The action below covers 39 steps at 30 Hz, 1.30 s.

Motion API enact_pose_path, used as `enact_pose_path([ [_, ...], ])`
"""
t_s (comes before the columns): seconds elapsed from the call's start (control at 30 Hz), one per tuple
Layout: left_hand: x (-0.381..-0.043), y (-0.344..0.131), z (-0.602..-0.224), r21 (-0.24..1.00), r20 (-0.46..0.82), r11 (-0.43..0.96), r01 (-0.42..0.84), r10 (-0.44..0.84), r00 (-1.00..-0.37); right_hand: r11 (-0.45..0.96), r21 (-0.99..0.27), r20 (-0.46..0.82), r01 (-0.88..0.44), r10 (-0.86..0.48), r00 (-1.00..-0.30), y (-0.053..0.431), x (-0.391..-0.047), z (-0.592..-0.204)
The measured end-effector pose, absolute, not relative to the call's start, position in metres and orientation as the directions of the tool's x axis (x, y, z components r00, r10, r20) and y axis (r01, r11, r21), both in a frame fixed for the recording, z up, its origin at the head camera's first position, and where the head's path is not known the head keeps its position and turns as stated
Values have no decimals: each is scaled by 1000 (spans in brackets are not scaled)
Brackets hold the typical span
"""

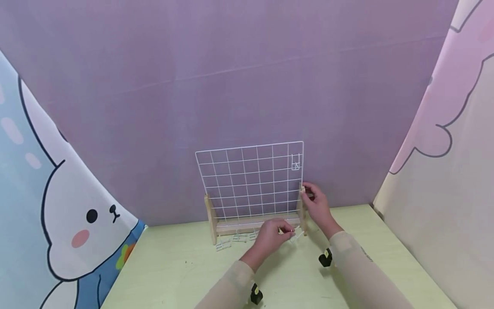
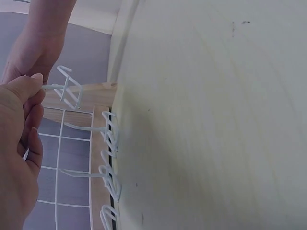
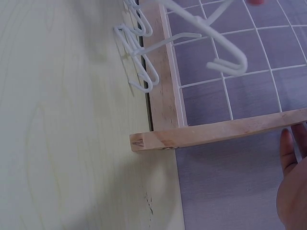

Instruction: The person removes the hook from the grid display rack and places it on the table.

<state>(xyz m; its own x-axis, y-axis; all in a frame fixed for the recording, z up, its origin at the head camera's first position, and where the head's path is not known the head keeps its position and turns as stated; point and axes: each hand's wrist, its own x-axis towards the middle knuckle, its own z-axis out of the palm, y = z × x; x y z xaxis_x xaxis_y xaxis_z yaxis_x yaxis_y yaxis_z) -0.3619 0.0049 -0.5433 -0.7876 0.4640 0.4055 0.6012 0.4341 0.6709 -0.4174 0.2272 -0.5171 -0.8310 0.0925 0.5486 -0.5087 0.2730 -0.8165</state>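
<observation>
A white wire grid (image 1: 249, 146) stands upright in a wooden base with side posts (image 1: 211, 219). My left hand (image 1: 270, 236) pinches a white wire hook (image 2: 72, 88) by its prong between thumb and fingertips, in front of the base's right end. At the right post, my right hand (image 1: 318, 206) grips the upper part with thumb and fingers; the right wrist view shows only some of these fingers against the wood. One hook (image 1: 295, 165) hangs on the grid near its upper right corner.
Several more white hooks (image 1: 223, 245) lie on the pale table (image 1: 173, 266) along the front of the base. Behind stands a purple backdrop (image 1: 247, 86). A rabbit-print cloth (image 1: 77, 206) borders the left, a pink and cream one (image 1: 444, 180) the right.
</observation>
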Motion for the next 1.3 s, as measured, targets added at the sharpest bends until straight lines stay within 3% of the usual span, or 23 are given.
enact_pose_path([
  [0.73, -362, 16, -560, 613, 428, 523, 593, 410, -805, 296, -799, 571, -524, 99, -815, 229, -420, -518],
  [1.3, -369, 22, -571, 458, 454, 633, 624, 436, -777, 289, -796, 578, -532, 98, -810, 228, -420, -518],
])
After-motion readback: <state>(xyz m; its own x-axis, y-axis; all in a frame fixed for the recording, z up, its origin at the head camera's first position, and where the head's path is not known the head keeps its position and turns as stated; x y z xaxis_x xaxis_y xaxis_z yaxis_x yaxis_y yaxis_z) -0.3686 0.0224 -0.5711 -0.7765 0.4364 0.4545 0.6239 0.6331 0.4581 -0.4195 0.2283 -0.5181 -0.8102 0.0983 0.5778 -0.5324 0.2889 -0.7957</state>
